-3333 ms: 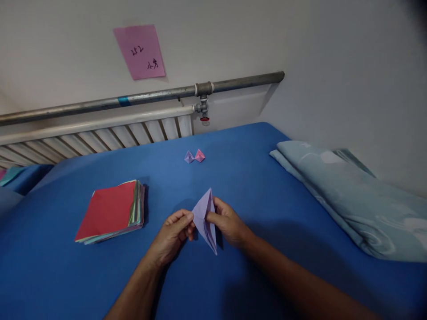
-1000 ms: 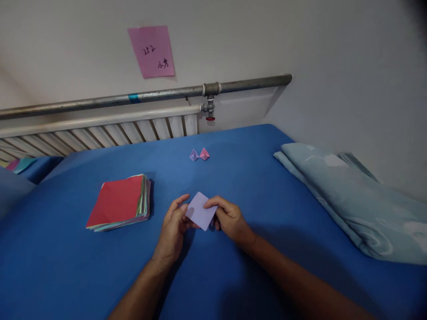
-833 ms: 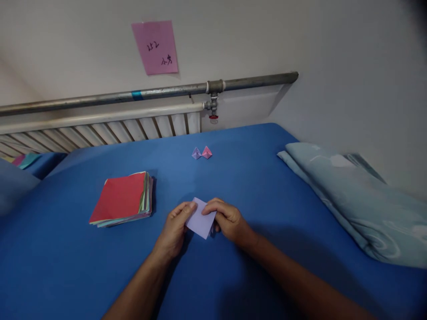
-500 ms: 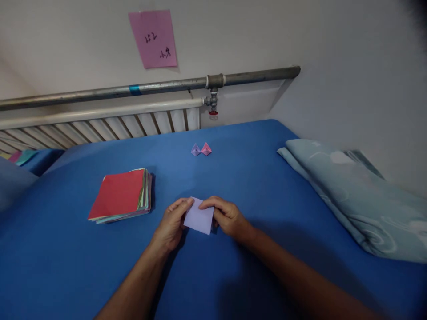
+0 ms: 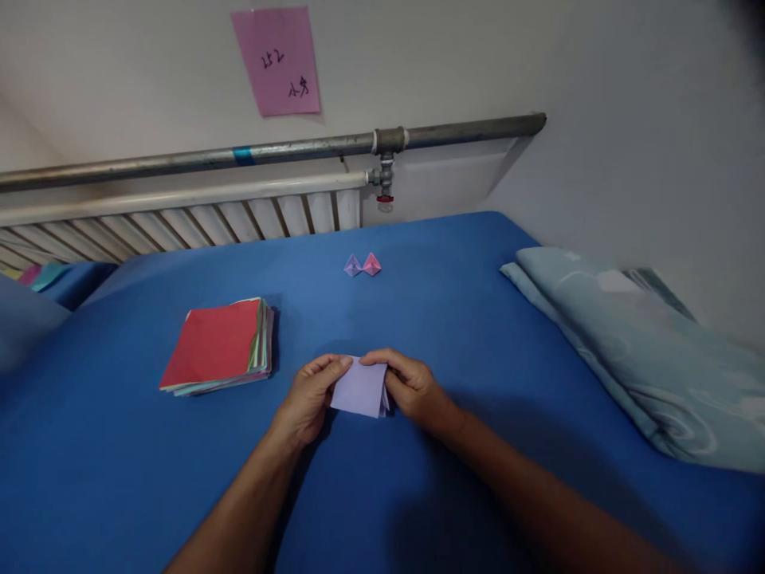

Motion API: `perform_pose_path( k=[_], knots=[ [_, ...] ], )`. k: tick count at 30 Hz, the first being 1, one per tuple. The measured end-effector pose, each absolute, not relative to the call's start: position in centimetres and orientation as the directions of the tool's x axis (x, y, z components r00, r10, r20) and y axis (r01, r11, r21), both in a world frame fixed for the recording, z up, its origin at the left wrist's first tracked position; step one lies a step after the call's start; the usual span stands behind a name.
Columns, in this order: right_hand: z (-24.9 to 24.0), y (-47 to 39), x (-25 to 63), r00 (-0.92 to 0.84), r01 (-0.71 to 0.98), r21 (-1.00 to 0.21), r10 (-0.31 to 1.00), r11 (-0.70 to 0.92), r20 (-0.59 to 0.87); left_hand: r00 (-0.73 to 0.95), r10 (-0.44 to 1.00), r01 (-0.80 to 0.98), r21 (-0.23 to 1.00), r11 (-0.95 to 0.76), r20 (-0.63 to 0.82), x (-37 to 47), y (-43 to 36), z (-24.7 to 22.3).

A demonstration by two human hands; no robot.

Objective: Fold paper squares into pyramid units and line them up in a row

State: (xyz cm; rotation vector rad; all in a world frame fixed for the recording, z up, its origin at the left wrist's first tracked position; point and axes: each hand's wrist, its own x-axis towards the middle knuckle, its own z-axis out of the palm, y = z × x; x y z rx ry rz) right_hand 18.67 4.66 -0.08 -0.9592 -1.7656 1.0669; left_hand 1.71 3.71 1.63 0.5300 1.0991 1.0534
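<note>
Swung from diamond to near-level, the lavender folded-paper square [image 5: 357,391], pinched by left hand [image 5: 309,399] and right hand [image 5: 414,389], looks folded, layers unflattened!

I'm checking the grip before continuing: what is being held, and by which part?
A folded lilac paper: the left hand holds its upper-left part, the right hand its upper-right.

A room in a home or dormitory is suggested, though which cannot be told: a radiator [image 5: 261,217] is fixed at ten o'clock beneath a bare metal pipe [image 5: 304,149], and folded, patterned bedding [image 5: 633,343] is laid on blue cloth [image 5: 454,319] at three.
</note>
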Motion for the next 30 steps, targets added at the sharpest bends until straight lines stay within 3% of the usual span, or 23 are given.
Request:
perform_pose_path(
  k=[9, 15, 21, 24, 30],
  knots=[
    [-0.1, 4.7, 18.8, -0.334, 0.183, -0.921, 0.903, 0.343, 0.27, 0.165, 0.83, -0.422, 0.723, 0.548, -0.533, 1.4, 3.9, 1.8],
    [-0.6, 5.0, 18.7, -0.349, 0.14, -0.884, 0.858, 0.446, 0.378, 0.193, 0.824, -0.358, 0.744, 0.565, -0.533, 1.3, 3.9, 1.5],
    [-1.2, 4.8, 18.2, -0.22, 0.125, -0.958, 0.949, 0.258, 0.227, 0.218, 0.811, -0.327, 0.742, 0.585, -0.543, 1.5, 3.8, 1.4],
    [-1.2, 4.6, 17.8, -0.17, 0.177, -0.961, 0.968, 0.212, 0.182, 0.236, 0.811, -0.315, 0.747, 0.586, -0.536, 1.6, 3.7, 1.6],
    [-0.9, 4.2, 17.3, -0.153, 0.113, -0.978, 0.976, 0.173, 0.155, 0.246, 0.813, -0.351, 0.734, 0.582, -0.527, 1.7, 3.6, 1.7]
  ],
)
